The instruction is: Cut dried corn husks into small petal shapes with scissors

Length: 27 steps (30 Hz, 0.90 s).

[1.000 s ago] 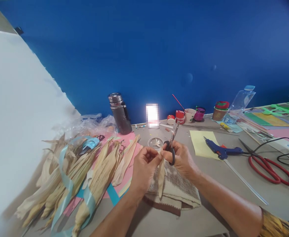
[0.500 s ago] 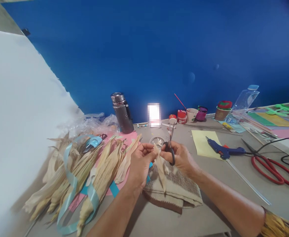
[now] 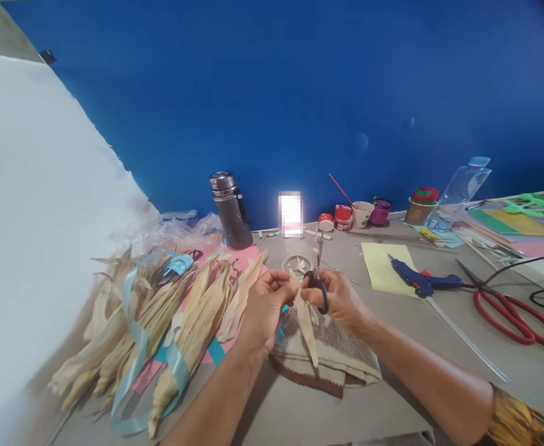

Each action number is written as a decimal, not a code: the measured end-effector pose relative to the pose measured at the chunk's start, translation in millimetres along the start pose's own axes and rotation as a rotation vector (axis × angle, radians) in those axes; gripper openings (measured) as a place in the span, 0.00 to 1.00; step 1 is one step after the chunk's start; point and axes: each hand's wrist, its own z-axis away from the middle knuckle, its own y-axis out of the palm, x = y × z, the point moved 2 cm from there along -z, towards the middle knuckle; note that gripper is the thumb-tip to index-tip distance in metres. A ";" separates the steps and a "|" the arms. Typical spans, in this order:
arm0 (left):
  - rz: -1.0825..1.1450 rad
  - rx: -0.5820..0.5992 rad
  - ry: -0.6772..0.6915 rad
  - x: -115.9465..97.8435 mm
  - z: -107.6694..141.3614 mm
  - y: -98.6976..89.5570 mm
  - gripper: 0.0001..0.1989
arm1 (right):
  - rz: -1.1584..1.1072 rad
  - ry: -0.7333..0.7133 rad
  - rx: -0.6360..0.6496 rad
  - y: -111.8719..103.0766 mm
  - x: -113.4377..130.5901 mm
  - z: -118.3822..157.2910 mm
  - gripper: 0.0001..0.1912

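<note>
Pinching the husk strip [image 3: 307,334] by its upper end — left hand [image 3: 272,300] closed, strip hanging below the grip.

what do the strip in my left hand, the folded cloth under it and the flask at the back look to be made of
Strip: probably dried corn husk, matte; pale and tapering, like the ribbed husks on the left.
Folded cloth: woven textile, perhaps wool-like, soft and dull; fuzzy surface, stitched brown edge.
Flask: likely metal, with a shiny lid and a duller grey body.
</note>
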 end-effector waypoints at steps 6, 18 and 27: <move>-0.082 -0.010 0.062 0.6 1.7 0.7 0.16 | -0.008 0.000 -0.052 -1.8 0.8 -3.2 0.15; -0.020 0.044 0.007 5.9 -2.5 -2.9 0.13 | -0.021 -0.062 -0.084 -1.3 5.7 -1.7 0.09; 0.055 0.056 -0.116 5.2 1.9 1.3 0.14 | 0.036 -0.105 -0.045 -2.8 8.0 -0.6 0.09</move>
